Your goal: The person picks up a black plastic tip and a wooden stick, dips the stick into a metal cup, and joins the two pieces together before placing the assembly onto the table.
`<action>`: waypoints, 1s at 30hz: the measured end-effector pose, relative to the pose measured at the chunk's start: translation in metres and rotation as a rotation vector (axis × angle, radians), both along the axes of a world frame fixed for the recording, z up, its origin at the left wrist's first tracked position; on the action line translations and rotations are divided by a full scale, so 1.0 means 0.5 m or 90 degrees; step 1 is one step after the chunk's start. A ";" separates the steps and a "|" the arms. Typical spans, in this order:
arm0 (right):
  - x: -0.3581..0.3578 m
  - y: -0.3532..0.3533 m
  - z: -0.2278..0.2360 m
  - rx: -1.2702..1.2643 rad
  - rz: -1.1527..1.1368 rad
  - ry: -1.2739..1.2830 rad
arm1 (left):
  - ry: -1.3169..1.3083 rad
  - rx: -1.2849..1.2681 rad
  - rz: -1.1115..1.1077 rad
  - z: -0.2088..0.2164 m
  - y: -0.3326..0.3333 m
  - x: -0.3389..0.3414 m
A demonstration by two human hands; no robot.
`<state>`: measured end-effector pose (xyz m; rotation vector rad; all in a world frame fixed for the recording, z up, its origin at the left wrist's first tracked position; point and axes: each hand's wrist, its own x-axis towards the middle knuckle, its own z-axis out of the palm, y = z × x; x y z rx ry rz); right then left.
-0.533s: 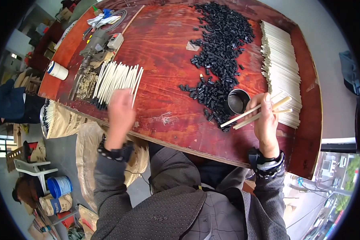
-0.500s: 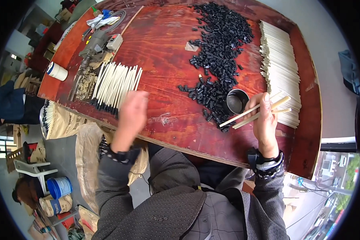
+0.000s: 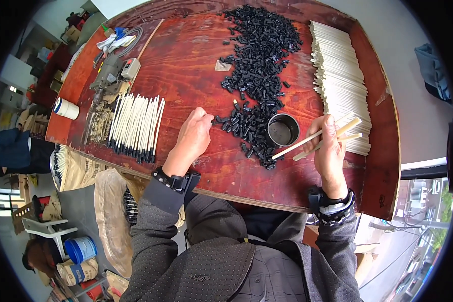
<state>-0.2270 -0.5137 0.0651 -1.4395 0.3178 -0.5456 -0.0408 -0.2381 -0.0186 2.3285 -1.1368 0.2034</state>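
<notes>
My right hand (image 3: 328,146) is closed around several thin cream-coloured sticks (image 3: 348,128), fanned out, one reaching left in front of a round metal cup (image 3: 283,130). My left hand (image 3: 192,135) has its fingers curled together above the table, at the left edge of a heap of small black plastic pieces (image 3: 259,65). Whatever is between those fingertips, if anything, is too small to make out. Left of this hand lies a row of cream sticks with black ends (image 3: 136,126), the ends toward me. A deep stack of plain cream sticks (image 3: 340,75) lies beyond my right hand.
A motor-like machine (image 3: 108,73) with a grey switch box (image 3: 131,69) stands at the left of the red wooden table (image 3: 186,55). A white jar (image 3: 66,108) sits near the left edge. Raised boards (image 3: 380,126) border the right side.
My left hand has moved right, from the row of black-ended sticks to the edge of the black heap. My right hand still holds its sticks. The view has shifted slightly.
</notes>
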 end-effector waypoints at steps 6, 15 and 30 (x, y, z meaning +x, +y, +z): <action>-0.001 -0.024 0.024 -0.113 -0.093 -0.010 | 0.087 0.008 0.029 0.028 -0.001 -0.023; 0.059 -0.028 -0.032 -0.671 -0.110 0.054 | 0.117 -0.004 0.023 0.030 -0.001 -0.045; 0.030 0.047 0.036 0.067 -0.064 -0.030 | 0.544 -0.340 -0.115 0.118 -0.073 -0.195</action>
